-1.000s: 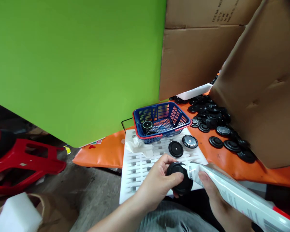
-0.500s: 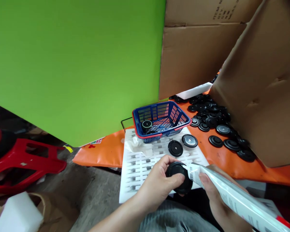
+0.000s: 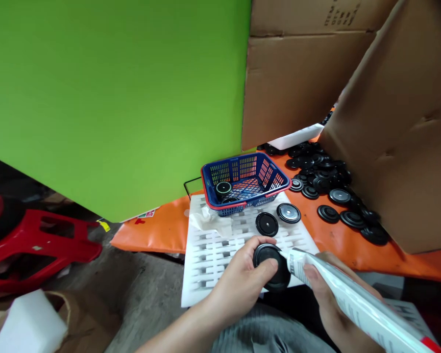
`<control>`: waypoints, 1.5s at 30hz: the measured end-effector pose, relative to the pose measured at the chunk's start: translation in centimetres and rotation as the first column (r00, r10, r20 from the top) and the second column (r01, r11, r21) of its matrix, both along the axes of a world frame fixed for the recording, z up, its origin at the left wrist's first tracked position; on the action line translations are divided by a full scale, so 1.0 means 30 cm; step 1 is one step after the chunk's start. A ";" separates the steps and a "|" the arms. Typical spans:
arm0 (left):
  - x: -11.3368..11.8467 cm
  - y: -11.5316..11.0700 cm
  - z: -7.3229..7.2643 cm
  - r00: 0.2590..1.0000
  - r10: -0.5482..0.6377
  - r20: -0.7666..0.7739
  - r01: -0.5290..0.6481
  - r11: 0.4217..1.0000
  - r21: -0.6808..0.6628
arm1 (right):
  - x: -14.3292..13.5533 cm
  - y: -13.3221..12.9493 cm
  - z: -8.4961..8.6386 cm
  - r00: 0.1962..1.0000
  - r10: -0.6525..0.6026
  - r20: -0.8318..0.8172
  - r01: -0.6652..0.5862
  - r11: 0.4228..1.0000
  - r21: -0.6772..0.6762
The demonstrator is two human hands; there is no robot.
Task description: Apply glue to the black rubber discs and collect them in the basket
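Note:
My left hand point(image 3: 238, 282) grips a round black disc point(image 3: 272, 267) in front of me, thumb across its face. A long white tube point(image 3: 349, 301) lies in my right hand point(image 3: 329, 306), and its nozzle end touches the disc's right edge. Both hands hover above the near edge of a white slotted tray point(image 3: 213, 255). Two more black discs point(image 3: 267, 224) lie on that tray just beyond my hands, one with a shiny metal centre point(image 3: 288, 213).
A blue basket point(image 3: 244, 184) with a red rim holds a few discs behind the tray. Several black discs point(image 3: 327, 181) are heaped on the orange mat point(image 3: 158, 230) at right, beside cardboard boxes point(image 3: 400, 127). A green board point(image 3: 113, 98) stands left; a red stool point(image 3: 40, 245) lies on the floor.
The disc has turned slightly in my left hand and my thumb has slid across its face. The tube's nozzle stays against the disc. The view shifted a little.

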State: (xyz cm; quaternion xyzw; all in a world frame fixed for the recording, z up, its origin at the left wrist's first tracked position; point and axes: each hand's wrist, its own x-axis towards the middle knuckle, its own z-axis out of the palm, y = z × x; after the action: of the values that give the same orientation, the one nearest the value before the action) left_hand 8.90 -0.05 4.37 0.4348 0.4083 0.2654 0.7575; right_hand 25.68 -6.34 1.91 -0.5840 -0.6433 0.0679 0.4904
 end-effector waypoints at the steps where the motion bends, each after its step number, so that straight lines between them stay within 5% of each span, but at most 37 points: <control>1: 0.000 0.001 0.002 1.000 0.013 0.005 -0.013 1.000 0.018 | 0.001 -0.001 0.000 1.000 0.001 0.009 -0.001 1.000 0.009; 8: 0.000 0.005 -0.006 0.993 0.012 -0.120 -0.012 1.000 0.003 | -0.006 -0.006 0.008 1.000 -0.006 -0.016 0.007 0.997 0.077; 28: 0.005 0.007 -0.007 0.997 0.039 -0.072 -0.036 0.998 0.048 | -0.010 -0.013 0.044 1.000 0.018 -0.010 -0.019 1.000 -0.021; 35: 0.015 0.007 0.004 0.989 -0.011 -0.148 0.005 0.999 -0.037 | 0.024 -0.006 0.019 0.985 0.081 0.153 -0.090 0.995 0.054; 45: 0.005 0.015 0.014 0.992 -0.006 -0.129 0.011 0.999 0.038 | 0.054 0.005 -0.014 0.951 0.156 0.267 -0.172 0.984 0.038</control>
State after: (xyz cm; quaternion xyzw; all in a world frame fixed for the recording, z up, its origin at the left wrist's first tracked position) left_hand 9.07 0.40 4.80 0.4670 0.4492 0.2415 0.7223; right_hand 27.30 -6.18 1.50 -0.5170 -0.7508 0.0105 0.4109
